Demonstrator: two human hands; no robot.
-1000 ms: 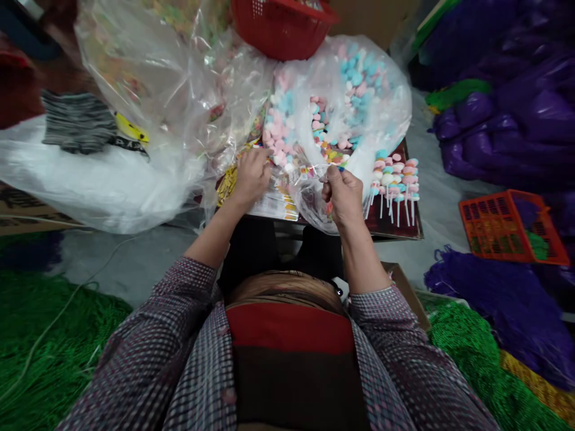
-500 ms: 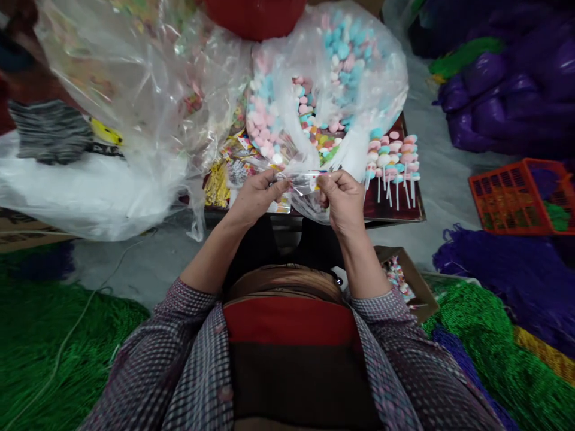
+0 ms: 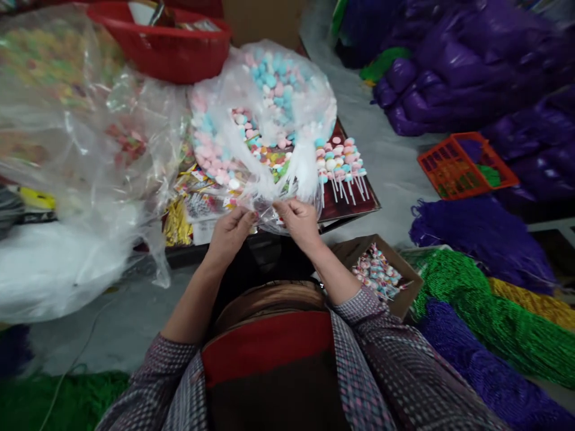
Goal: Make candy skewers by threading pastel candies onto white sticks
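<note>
"Which step was it?"
"Handling clear film [image 3: 264, 215], seemingly: left hand [image 3: 232, 232] and right hand [image 3: 300, 224] pinched it, thumbs against fingers, near the frame's centre."
"And the next move?"
"Probably called for light, steady pinching."

Left hand [image 3: 231, 233] now nearer the right hand [image 3: 299, 222], cardboard box [image 3: 398, 263] in fuller view

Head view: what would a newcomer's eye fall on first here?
Probably the clear bag of pink and blue sweets, upper centre, with the left hand and right hand pinching clear plastic at its near side. Next, the glossy purple bundles at upper right and the red basket at upper left.
</note>
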